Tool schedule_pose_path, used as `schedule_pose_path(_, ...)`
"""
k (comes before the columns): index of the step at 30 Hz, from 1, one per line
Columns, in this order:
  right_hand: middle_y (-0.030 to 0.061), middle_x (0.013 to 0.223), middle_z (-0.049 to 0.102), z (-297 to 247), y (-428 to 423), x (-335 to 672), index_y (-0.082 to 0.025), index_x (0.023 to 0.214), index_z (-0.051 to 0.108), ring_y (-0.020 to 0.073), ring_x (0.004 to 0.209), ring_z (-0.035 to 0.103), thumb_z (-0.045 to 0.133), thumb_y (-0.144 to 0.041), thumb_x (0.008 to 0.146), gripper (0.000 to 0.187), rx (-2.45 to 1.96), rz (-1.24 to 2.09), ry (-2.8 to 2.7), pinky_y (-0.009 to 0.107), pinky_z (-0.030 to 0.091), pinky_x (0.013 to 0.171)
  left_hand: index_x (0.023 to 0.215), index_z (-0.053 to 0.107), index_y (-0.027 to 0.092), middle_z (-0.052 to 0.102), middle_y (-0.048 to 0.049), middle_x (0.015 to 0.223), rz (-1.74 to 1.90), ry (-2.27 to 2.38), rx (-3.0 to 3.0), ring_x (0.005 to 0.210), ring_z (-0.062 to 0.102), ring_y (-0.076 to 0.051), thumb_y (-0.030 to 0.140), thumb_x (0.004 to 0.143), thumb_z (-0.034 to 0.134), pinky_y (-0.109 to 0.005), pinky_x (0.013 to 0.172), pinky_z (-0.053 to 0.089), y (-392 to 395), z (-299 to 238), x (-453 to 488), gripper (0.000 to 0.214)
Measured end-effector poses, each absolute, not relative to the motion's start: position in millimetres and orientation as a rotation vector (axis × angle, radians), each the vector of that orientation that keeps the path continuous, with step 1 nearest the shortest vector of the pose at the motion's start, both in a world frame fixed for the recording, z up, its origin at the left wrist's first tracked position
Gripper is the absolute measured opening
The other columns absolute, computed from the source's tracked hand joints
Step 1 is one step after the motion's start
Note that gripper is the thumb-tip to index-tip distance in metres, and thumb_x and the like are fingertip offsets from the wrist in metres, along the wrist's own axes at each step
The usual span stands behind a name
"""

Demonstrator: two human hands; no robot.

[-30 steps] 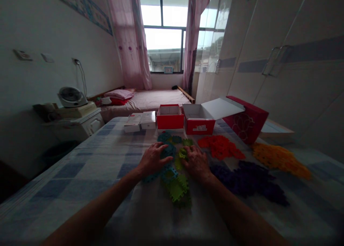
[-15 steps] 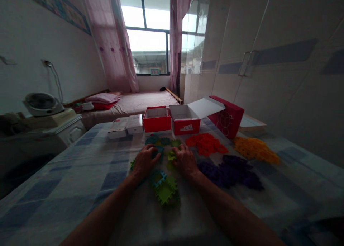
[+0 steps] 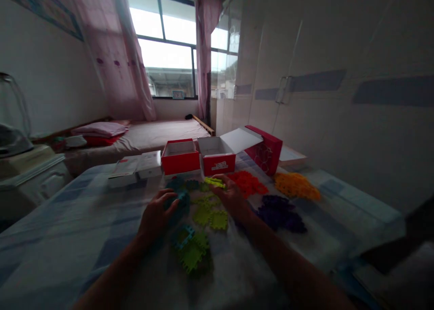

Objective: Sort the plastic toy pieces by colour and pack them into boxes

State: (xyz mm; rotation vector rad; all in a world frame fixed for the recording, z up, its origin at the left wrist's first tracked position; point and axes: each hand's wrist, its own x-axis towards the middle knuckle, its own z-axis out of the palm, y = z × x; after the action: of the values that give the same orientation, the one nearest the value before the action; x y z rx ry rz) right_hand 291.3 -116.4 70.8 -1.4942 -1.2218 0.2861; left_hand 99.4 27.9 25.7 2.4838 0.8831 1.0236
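Green and teal toothed puzzle tiles (image 3: 203,213) lie scattered on the checked cloth in front of me. My left hand (image 3: 158,215) curls round a teal tile (image 3: 181,204) at the left of the scatter. My right hand (image 3: 230,194) is lifted slightly, its fingers pinching a yellow-green tile (image 3: 214,182) above the others. A joined green and teal cluster (image 3: 189,249) lies nearest to me.
Separate piles of red tiles (image 3: 247,182), orange tiles (image 3: 296,185) and purple tiles (image 3: 280,213) lie to the right. Two open red boxes (image 3: 179,156) (image 3: 220,158), a red lid (image 3: 267,149) and white booklets (image 3: 135,167) stand behind. A bed and window are beyond.
The view has swung to the right. My right hand has picked a yellow-green tile up off the cloth. My left hand has closed on a teal tile.
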Motion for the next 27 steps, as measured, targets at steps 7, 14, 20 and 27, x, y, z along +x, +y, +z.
schedule_pose_path(7, 0.0069, 0.100, 0.061, 87.9, -216.8, 421.8, -0.019, 0.105, 0.057, 0.0186, 0.087, 0.057, 0.052, -0.041, 0.078, 0.035, -1.929, -0.288, -1.025, 0.031, 0.044, 0.078, 0.089, 0.066, 0.021, 0.063, -0.0083, 0.109, 0.963, 0.908, 2.571, 0.093, 0.063, -0.023, 0.054, 0.077, 0.044, -0.034, 0.084, 0.049, 43.9, 19.0, 93.9, 0.041)
schedule_pose_path(14, 0.0166, 0.100, 0.059, 53.3, -321.9, 552.7, -0.015, 0.114, 0.056, 0.0266, 0.093, 0.056, 0.050, -0.041, 0.081, 0.042, -2.752, -0.536, -0.432, 0.035, 0.043, 0.076, 0.088, 0.066, 0.024, 0.064, -0.0060, 0.108, 0.900, 0.919, 2.595, 0.091, 0.064, -0.023, 0.054, 0.077, 0.045, -0.032, 0.079, 0.052, 44.9, 16.4, 94.0, 0.038)
schedule_pose_path(20, 0.0197, 0.114, 0.053, 27.6, -337.8, 578.9, -0.019, 0.117, 0.055, 0.0351, 0.107, 0.050, 0.049, -0.046, 0.079, 0.047, -2.882, -0.448, -0.252, 0.047, 0.041, 0.079, 0.090, 0.066, 0.024, 0.063, -0.0063, 0.110, 0.875, 0.867, 2.586, 0.094, 0.063, -0.024, 0.056, 0.077, 0.045, -0.033, 0.082, 0.051, 51.3, 11.3, 92.5, 0.040)
schedule_pose_path(27, 0.0321, 0.118, 0.051, 4.4, -349.2, 606.7, -0.018, 0.118, 0.058, 0.0489, 0.112, 0.044, 0.054, -0.054, 0.069, 0.061, -2.730, -0.354, -0.329, 0.067, 0.030, 0.079, 0.089, 0.066, 0.021, 0.065, -0.0071, 0.104, 0.892, 0.868, 2.546, 0.092, 0.063, -0.022, 0.050, 0.078, 0.046, -0.032, 0.082, 0.049, 36.1, 21.3, 94.8, 0.037)
